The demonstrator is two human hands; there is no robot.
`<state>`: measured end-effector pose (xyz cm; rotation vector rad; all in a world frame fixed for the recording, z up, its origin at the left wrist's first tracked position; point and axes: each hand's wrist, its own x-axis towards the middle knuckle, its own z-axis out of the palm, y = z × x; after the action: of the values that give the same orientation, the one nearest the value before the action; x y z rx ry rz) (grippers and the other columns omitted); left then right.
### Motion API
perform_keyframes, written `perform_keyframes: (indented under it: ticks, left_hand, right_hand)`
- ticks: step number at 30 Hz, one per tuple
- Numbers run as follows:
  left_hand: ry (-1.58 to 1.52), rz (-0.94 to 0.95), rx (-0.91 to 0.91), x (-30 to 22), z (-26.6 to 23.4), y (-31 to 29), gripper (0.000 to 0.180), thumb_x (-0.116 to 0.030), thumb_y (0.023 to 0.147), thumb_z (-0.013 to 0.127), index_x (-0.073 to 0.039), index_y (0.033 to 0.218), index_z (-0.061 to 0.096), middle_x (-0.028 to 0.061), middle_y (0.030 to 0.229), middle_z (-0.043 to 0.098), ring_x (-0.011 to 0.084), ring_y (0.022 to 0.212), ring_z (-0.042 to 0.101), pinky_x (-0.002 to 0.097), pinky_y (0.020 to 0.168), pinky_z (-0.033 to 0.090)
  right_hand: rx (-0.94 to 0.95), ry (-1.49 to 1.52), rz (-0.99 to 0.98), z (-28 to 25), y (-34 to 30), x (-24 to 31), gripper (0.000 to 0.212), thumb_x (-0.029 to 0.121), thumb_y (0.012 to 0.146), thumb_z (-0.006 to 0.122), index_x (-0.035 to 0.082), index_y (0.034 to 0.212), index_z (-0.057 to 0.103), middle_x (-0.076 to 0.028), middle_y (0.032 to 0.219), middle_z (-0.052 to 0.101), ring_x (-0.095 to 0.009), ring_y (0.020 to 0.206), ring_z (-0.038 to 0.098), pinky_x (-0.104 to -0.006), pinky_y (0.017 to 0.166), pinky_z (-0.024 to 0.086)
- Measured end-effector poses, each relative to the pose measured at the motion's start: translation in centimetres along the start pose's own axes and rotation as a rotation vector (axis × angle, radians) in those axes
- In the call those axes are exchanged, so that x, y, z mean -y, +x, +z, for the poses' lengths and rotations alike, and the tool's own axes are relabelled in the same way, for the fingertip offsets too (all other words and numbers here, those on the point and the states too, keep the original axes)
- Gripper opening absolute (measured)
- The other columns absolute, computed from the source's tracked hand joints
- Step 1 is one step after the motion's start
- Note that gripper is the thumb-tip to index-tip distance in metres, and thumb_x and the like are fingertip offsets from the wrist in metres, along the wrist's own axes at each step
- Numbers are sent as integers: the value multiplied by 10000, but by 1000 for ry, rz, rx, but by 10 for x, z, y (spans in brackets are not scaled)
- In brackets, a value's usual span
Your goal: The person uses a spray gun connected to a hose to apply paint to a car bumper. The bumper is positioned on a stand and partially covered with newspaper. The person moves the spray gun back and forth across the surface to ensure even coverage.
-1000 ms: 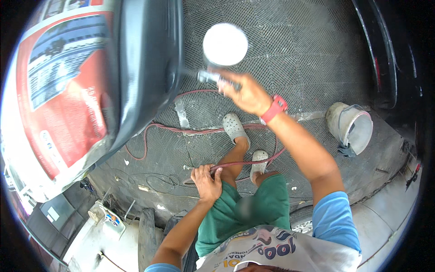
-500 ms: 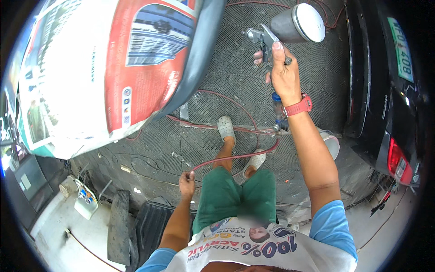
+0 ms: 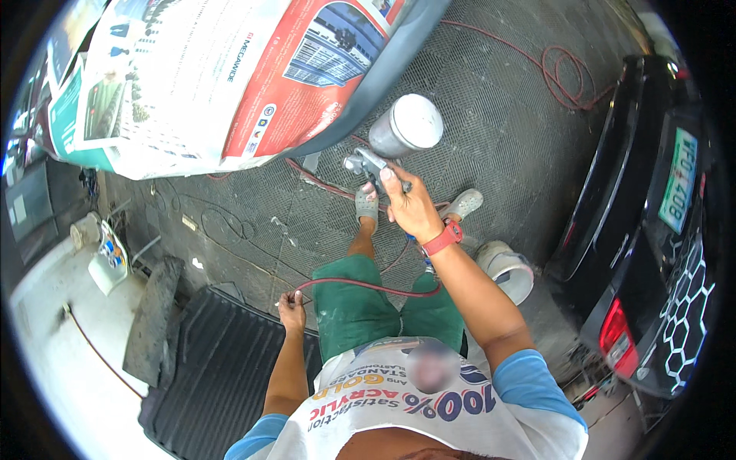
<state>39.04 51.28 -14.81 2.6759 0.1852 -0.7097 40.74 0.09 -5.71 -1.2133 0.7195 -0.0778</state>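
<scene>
My right hand [image 3: 410, 205] is shut on a grey spray gun [image 3: 368, 165] with a round metal cup [image 3: 406, 126] on top, held out in front of me near the dark edge of a car panel [image 3: 383, 73]. The panel is masked with printed newspaper sheets [image 3: 192, 84]. A red band sits on that wrist. My left hand [image 3: 291, 310] hangs low by my left hip and grips a red air hose [image 3: 360, 287] that runs across my green shorts toward the gun.
A black car's rear [image 3: 659, 222] stands close on the right. A white bucket [image 3: 507, 270] sits by my right foot. Red hose coils [image 3: 567, 73] lie on the grey floor ahead. Black rubber mats [image 3: 207, 360] and a white container [image 3: 107, 257] lie at lower left.
The view has swung left and down. My right hand has drawn the spray gun back from far ahead to closer in front of my feet. The left hand still holds the hose.
</scene>
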Motion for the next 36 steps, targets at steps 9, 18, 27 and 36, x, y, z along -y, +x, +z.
perform_keyframes:
  ticks: [9,18,27,36]
  left_hand:
    - [-162,-168,-145,-87,90,-118,344,-289,984,753,40,981,653,101,851,645,229,817,590,368,815,497]
    - [-366,-179,-98,-243,174,-156,374,-326,1014,717,39,954,657,95,835,644,212,803,573,370,817,494]
    - [-219,-332,107,-360,220,-128,486,-483,1018,653,-4,1063,724,179,936,753,328,914,721,436,887,536]
    - [-155,-248,292,-511,240,-83,486,-471,1017,657,-2,1139,706,209,1037,762,358,1009,731,447,932,534]
  right_hand:
    - [-93,-86,-121,-128,103,54,537,488,1113,496,49,1367,672,-67,832,720,-110,661,676,-254,456,493]
    - [-163,-275,-252,-248,193,150,529,493,1111,495,33,1260,711,-103,836,749,-137,640,709,-270,418,503]
    - [-229,-360,-221,-342,295,224,692,590,1109,387,-10,1276,689,-166,952,777,-194,784,760,-280,448,502]
    - [-297,-406,-267,-430,398,313,724,605,1101,391,-38,1246,691,-167,930,777,-204,780,761,-297,469,513]
